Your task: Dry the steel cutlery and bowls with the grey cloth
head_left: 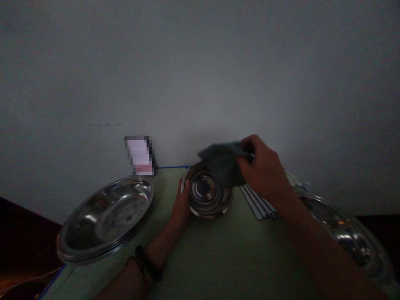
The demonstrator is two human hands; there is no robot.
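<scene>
A shiny metal bowl point(203, 189) is tilted toward me near the back of the table, gripped at its left rim by my left hand point(183, 200). The thumb lies over the rim; the other fingers are hidden behind the bowl. My right hand point(261, 166) pinches a dark grey-green cloth point(226, 162), which hangs over the bowl's upper right side and is slightly blurred. Whether the cloth touches the bowl I cannot tell. Just below the right wrist lie several flat metal utensils point(254, 204), partly covered by the hand and forearm.
Stacked oval metal dishes point(104, 223) stand on the left of the green table point(218, 258). Another large metal dish point(346, 233) sits at the right, partly behind my forearm. A pixelated phone-like object point(139, 156) leans against the pale wall point(200, 83) behind.
</scene>
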